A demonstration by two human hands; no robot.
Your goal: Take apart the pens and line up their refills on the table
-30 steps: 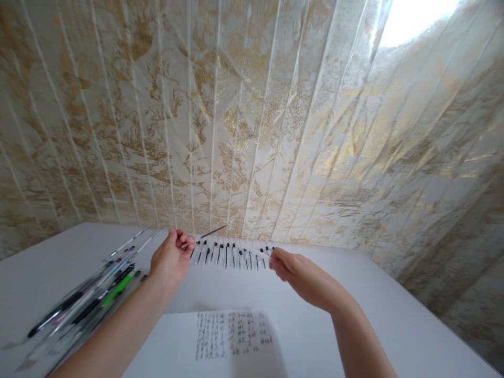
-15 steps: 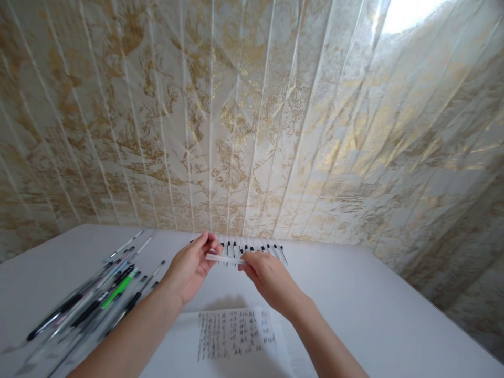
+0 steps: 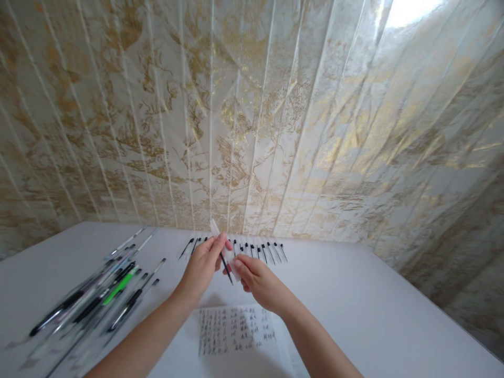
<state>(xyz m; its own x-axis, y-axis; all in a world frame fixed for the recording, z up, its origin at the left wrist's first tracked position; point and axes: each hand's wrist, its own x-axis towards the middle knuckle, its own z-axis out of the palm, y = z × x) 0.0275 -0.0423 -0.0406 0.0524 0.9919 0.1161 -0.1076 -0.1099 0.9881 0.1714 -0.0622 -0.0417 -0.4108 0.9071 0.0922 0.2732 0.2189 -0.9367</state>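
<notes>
In the middle of the head view, my left hand (image 3: 205, 260) pinches a thin dark pen refill (image 3: 226, 269), its tip slanting down to the right. A whitish translucent strip (image 3: 214, 227) sticks up above the left fingertips; whether it belongs to the refill is unclear. My right hand (image 3: 254, 275), close beside it, has its fingers closed on a clear, whitish piece (image 3: 235, 270), perhaps a plastic sleeve or tube. Beneath the hands, a sheet of handwritten paper (image 3: 236, 331) lies on the white table.
A row of black-tipped refills (image 3: 263, 252) lies along the table's far edge. Many pens (image 3: 94, 299), one of them bright green (image 3: 120, 287), are spread at the left. A gold-patterned curtain (image 3: 236, 115) hangs behind the white table (image 3: 354, 304).
The whitish piece between my hands was nearly level and now tilts steeply. A dark refill now shows below my left fingers. My right hand has moved slightly down and left.
</notes>
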